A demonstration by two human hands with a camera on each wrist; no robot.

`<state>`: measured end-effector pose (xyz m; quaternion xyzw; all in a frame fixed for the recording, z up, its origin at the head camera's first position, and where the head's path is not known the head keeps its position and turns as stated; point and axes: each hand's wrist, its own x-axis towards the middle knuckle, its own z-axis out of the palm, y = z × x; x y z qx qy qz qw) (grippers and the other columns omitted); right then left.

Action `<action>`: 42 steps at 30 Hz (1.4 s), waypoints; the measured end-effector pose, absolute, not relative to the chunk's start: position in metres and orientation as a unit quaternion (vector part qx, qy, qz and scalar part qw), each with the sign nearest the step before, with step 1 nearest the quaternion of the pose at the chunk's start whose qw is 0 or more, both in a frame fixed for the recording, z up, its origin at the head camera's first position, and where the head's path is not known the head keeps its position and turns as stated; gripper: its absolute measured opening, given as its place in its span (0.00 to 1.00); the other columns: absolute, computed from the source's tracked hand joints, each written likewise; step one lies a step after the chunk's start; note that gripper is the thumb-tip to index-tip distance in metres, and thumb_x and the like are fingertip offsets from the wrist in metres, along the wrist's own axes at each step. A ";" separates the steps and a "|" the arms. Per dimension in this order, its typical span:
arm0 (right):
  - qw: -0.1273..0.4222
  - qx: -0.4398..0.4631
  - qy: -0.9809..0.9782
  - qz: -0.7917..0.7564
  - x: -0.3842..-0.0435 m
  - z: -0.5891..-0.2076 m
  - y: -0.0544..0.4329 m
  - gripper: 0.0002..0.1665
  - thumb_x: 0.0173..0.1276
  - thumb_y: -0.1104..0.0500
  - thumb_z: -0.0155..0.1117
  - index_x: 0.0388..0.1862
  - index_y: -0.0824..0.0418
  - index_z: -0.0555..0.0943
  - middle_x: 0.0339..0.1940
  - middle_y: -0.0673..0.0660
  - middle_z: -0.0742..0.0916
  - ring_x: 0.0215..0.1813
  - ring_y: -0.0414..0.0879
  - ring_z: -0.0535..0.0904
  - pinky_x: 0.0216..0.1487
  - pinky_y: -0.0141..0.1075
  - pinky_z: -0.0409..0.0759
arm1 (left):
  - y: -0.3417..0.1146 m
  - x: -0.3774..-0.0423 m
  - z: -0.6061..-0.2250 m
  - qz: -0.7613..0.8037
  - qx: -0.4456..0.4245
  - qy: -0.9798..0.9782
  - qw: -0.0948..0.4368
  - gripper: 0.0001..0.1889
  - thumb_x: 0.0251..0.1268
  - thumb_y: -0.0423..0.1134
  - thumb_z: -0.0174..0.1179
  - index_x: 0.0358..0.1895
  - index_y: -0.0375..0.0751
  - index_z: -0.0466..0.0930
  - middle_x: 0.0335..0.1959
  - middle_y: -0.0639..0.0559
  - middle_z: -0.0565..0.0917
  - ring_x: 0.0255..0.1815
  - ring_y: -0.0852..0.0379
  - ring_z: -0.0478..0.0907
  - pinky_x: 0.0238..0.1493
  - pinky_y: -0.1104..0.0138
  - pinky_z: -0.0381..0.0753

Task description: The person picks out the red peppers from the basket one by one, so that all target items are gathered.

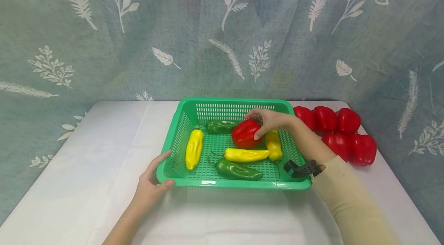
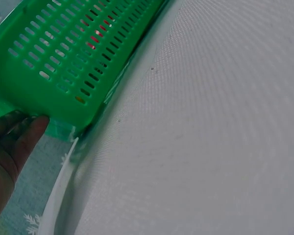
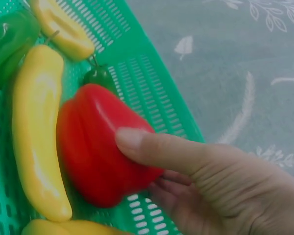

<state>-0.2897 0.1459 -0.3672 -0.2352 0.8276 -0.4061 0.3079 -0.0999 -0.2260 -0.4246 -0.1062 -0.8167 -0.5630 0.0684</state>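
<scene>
My right hand holds a red bell pepper inside the green plastic basket. In the right wrist view the thumb lies along the side of the pepper, and the other fingers are partly hidden behind it. At the basket's near left corner is my left hand, fingers along the left side and thumb at the front; the left wrist view shows its fingertips at the corner. Around the red pepper lie three yellow peppers and two green peppers.
Several red bell peppers sit in a group on the white tablecloth, just right of the basket. A grey-green cloth with white leaf prints hangs behind the table. A dark band circles the right wrist.
</scene>
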 end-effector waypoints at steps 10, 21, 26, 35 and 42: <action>0.316 -0.293 0.804 -0.409 -0.287 -0.362 0.142 0.37 0.55 0.73 0.55 0.68 0.60 0.68 0.73 0.62 0.63 0.69 0.60 0.59 0.62 0.51 0.73 | -0.228 -0.098 -0.422 -0.585 -0.125 -0.798 0.080 0.37 0.54 0.31 0.66 0.69 0.45 0.63 0.69 0.60 0.65 0.70 0.69 0.55 0.63 0.83 0.58; 0.280 -0.279 0.851 -0.346 -0.281 -0.371 0.128 0.42 0.48 0.57 0.78 0.58 0.59 0.65 0.57 0.59 0.73 0.58 0.54 0.69 0.50 0.40 0.81 | -0.227 -0.097 -0.424 -0.586 -0.115 -0.799 0.070 0.37 0.54 0.30 0.65 0.70 0.46 0.62 0.70 0.61 0.64 0.70 0.71 0.55 0.63 0.83 0.59; 0.235 -0.295 0.885 -0.272 -0.279 -0.371 0.131 0.44 0.48 0.57 0.75 0.62 0.57 0.63 0.62 0.57 0.70 0.62 0.56 0.60 0.54 0.46 0.77 | -0.227 -0.098 -0.425 -0.589 -0.122 -0.795 0.073 0.37 0.54 0.30 0.65 0.69 0.45 0.62 0.69 0.60 0.64 0.70 0.70 0.56 0.63 0.83 0.59; 0.217 -0.324 0.892 -0.229 -0.277 -0.370 0.133 0.35 0.48 0.49 0.76 0.55 0.48 0.71 0.63 0.60 0.67 0.59 0.57 0.58 0.52 0.50 0.76 | -0.226 -0.099 -0.426 -0.586 -0.129 -0.797 0.078 0.37 0.53 0.30 0.65 0.69 0.44 0.63 0.69 0.62 0.65 0.69 0.71 0.56 0.63 0.83 0.59; 0.189 -0.344 0.900 -0.190 -0.275 -0.368 0.134 0.37 0.43 0.47 0.79 0.53 0.48 0.73 0.64 0.62 0.65 0.59 0.59 0.57 0.53 0.54 0.71 | -0.225 -0.099 -0.424 -0.574 -0.116 -0.808 0.065 0.37 0.55 0.29 0.64 0.70 0.46 0.61 0.70 0.62 0.63 0.68 0.72 0.57 0.60 0.82 0.63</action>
